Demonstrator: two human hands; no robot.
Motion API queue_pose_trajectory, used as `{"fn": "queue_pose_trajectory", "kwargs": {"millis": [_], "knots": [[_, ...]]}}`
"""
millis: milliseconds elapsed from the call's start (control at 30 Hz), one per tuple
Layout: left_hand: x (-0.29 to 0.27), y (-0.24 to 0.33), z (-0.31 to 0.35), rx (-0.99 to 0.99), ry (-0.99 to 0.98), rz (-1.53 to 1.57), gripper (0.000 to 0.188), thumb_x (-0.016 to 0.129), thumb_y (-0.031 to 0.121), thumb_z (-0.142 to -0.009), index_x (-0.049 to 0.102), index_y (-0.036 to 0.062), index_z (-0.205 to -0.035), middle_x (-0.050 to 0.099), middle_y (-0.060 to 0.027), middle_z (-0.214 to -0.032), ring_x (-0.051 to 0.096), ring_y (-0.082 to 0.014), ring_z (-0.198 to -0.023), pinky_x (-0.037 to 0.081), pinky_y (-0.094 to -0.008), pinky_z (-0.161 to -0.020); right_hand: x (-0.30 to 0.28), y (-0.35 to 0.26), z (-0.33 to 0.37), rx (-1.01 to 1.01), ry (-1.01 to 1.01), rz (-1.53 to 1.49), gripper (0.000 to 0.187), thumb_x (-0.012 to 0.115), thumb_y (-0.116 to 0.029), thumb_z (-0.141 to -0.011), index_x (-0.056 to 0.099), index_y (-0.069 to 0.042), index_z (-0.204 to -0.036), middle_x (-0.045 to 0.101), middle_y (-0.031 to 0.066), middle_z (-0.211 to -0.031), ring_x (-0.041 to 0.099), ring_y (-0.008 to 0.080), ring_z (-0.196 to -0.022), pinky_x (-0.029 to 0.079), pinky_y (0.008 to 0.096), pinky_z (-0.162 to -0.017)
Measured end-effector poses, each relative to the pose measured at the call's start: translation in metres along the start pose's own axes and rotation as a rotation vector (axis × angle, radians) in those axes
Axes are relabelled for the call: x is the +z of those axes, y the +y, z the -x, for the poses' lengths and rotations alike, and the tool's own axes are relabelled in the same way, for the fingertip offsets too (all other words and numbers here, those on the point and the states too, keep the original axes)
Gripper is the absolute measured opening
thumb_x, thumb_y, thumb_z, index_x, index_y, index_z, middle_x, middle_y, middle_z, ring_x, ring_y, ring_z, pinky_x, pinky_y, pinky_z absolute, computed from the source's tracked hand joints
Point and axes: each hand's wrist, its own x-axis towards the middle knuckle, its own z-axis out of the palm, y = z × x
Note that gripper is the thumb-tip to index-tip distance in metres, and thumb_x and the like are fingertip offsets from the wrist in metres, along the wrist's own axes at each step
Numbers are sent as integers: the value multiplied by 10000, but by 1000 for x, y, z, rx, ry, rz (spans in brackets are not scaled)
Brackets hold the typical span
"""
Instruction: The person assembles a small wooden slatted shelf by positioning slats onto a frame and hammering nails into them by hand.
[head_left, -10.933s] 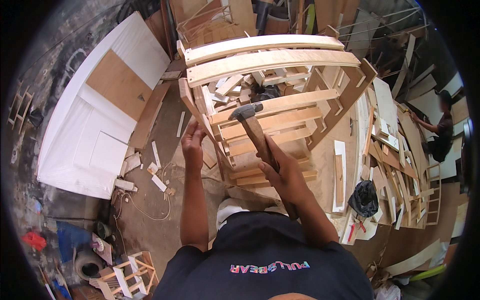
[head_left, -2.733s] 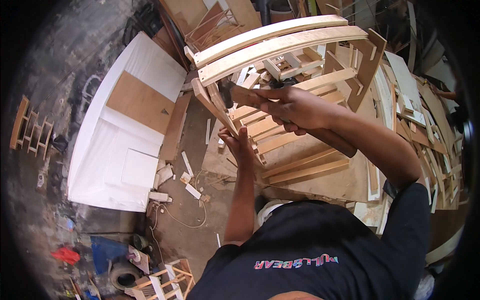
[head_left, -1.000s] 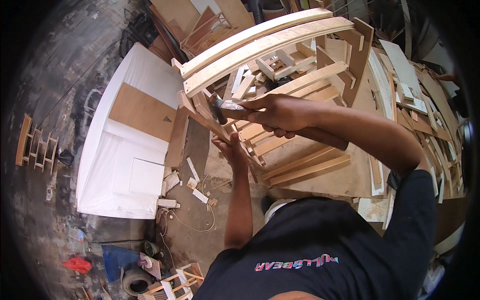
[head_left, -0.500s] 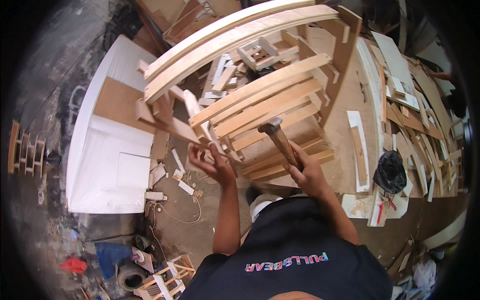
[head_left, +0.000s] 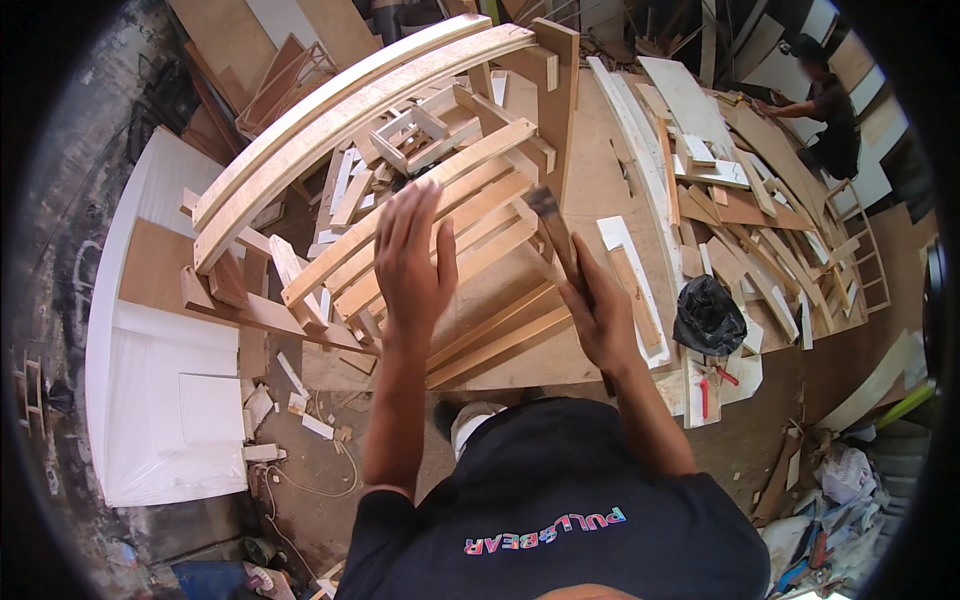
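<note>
Hammer (head_left: 563, 246), head (head_left: 542, 201) away, axis fwd-L

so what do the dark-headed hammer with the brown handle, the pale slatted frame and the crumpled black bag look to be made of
The dark-headed hammer with a brown handle: probably a dull metal head on a matte wooden handle, judging by colour.
The pale slatted frame: apparently bare wood, possibly plywood, given its tan, uncoated-looking faces.
The crumpled black bag: likely thin plastic, from its glossy creases.

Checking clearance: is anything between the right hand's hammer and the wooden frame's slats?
Nothing visible stands between the hammer in the right hand and the nearest ends of the wooden slats. Farther left, the left hand covers part of them.
</note>
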Motion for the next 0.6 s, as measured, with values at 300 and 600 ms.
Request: {"fn": "queue_pose_trajectory", "kwargs": {"millis": [300, 600], "knots": [[42, -38, -15, -135, -145, -407, 445, 664, 290, -1027, 671, 78, -1419, 683, -84, -1439, 624, -281, -1319, 442, -415, -1154, -12, -12, -120, -91, -123, 415, 593, 621, -213, -1057, 449, -273, -1621, 664, 211, -1018, 696, 431, -919, 552, 518, -821], [45, -36, -13, -136, -117, -411, 407, 669, 241, -1020, 690, 91, -1399, 702, -81, -1412, 647, -277, -1289, 462, -410, -1136, -37, -15, -148, -115, -248, 531, 541, 592, -219, -1087, 472, -269, -1612, 664, 229, -978, 679, 421, -872, 538, 515, -822]]}}
